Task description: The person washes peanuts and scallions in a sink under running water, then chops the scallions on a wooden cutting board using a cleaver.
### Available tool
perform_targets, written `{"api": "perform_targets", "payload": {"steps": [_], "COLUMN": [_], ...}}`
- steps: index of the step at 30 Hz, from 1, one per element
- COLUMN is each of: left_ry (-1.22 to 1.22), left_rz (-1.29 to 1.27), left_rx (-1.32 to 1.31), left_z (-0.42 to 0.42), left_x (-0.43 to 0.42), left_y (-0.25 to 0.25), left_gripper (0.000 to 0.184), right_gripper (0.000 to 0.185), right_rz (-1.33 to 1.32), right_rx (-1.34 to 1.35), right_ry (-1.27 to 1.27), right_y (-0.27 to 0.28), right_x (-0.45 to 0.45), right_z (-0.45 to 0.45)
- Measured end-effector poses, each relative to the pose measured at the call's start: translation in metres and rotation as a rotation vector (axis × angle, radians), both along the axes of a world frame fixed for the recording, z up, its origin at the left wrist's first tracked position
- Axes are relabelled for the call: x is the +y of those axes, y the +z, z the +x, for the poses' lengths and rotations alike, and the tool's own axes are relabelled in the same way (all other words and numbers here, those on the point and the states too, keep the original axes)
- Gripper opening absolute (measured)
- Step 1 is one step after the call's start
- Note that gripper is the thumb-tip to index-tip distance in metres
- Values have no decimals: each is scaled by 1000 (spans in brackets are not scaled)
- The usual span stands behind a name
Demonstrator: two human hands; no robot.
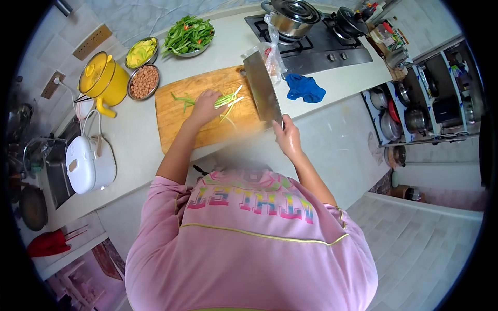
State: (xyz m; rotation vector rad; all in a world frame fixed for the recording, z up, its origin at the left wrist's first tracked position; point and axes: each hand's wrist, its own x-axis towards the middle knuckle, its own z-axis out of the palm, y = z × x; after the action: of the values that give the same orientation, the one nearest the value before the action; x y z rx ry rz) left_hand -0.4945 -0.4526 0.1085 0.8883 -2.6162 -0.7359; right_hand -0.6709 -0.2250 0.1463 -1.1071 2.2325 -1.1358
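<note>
On the wooden cutting board (176,129) lies a bunch of green onions (225,100), white ends pointing right. My left hand (206,108) presses down over the middle of the bunch, its fingers closed around the stalks. To the right, my right hand (287,136) grips the handle of a large cleaver (263,88). The wide blade is over the board's right edge, apart from the onions.
Behind the board are a bowl of leafy greens (189,35), a bowl of yellow slices (141,53), a bowl of peanuts (143,82) and a yellow pot (115,82). A blue cloth (305,88), a plastic bag (274,52) and a stove (332,49) are at the right.
</note>
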Motion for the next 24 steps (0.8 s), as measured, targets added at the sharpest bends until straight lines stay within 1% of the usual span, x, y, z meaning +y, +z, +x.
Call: {"api": "perform_targets", "payload": {"steps": [3, 6, 9, 12, 15, 18, 21, 24], "left_ry": [-57, -202, -299, -173, -24, 63, 6, 24], "left_rz": [-155, -234, -366, -330, -208, -251, -197, -182], "left_rx": [51, -76, 6, 124, 220, 207, 140, 198], "left_z": [4, 6, 5, -4, -9, -8, 0, 16], "left_x": [17, 29, 28, 21, 21, 27, 16, 11], "left_y": [24, 39, 18, -8, -10, 5, -7, -1], "left_gripper": [63, 78, 68, 53, 41, 44, 50, 48], "right_gripper": [21, 21, 18, 18, 18, 18, 18, 19], "right_rz": [3, 6, 5, 0, 2, 12, -2, 35], "right_rx": [-71, -99, -119, -122, -136, -118, -117, -153], "right_ry": [-14, -18, -28, -31, -38, -33, -19, 19], "right_y": [-1, 5, 6, 1, 5, 4, 10, 14], "right_x": [-5, -7, -9, -11, -13, -14, -12, -11], "right_z": [0, 1, 2, 0, 2, 2, 8, 13]}}
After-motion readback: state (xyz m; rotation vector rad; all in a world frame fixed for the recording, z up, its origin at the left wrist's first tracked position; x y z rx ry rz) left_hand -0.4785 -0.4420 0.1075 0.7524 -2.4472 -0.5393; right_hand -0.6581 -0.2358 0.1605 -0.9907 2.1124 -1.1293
